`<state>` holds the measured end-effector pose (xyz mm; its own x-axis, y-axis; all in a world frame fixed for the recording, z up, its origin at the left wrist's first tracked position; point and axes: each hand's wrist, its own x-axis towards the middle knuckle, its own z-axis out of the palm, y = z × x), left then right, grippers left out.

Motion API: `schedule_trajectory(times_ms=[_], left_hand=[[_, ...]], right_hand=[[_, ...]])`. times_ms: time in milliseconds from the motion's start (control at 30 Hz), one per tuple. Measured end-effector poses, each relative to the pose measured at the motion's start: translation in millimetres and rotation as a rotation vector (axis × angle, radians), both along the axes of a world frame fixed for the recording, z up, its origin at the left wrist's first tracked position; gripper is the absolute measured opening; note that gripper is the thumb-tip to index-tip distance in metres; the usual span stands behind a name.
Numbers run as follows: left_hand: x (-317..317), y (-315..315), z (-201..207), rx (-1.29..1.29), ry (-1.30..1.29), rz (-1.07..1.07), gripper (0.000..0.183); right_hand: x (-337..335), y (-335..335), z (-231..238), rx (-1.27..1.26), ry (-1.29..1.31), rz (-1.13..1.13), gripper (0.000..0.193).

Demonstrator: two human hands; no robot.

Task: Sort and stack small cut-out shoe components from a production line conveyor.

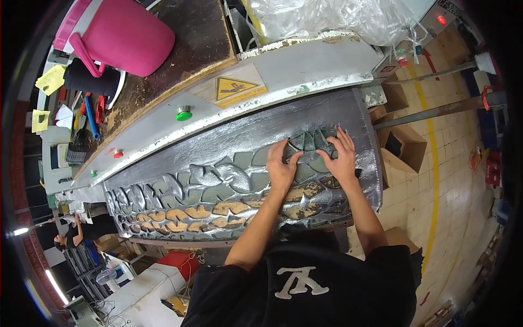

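Both of my hands are at the right part of a dark, shiny sheet (pixel 321 111) spread on the machine bed. Between them lies a green cutting die (pixel 308 141), a thin-walled frame with cross-braces, flat on the sheet. My left hand (pixel 281 170) grips its left edge between thumb and fingers. My right hand (pixel 341 157) holds its right edge the same way. To the left, rows of curved cut-outs run through the sheet, showing greenish and tan layers underneath. A loose curved cut piece (pixel 235 177) lies tilted among them.
Beyond the sheet stretches a grey machine beam (pixel 305 68) with a green button (pixel 184 113) and a yellow warning sign (pixel 235 88). A pink jug (pixel 128 35) stands on the brown board. Clear plastic (pixel 332 19) is heaped at the back; a cardboard box (pixel 403 147) sits right. Another person (pixel 76 234) is far left.
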<state>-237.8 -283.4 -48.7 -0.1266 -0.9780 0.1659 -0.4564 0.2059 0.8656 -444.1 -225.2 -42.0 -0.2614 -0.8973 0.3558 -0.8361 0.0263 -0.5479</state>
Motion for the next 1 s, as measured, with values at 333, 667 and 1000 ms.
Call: schedule_trajectory(times_ms=[333, 667, 1000], left_hand=[[16.9, -20.0, 22.1, -0.043, 0.076, 0.036, 0.057], [154.1, -160.3, 110.4, -0.111, 0.476, 0.499, 0.043], [147.1, -11.1, 102.4, 0.296, -0.138, -0.165, 0.031]], right_hand=[[14.9, -2.6, 39.7, -0.026, -0.133, -0.087, 0.059], [85.3, 79.4, 58.2, 0.234, -0.344, 0.452, 0.028], [55.2, 59.3, 104.2, 0.308, -0.282, 0.419, 0.031]])
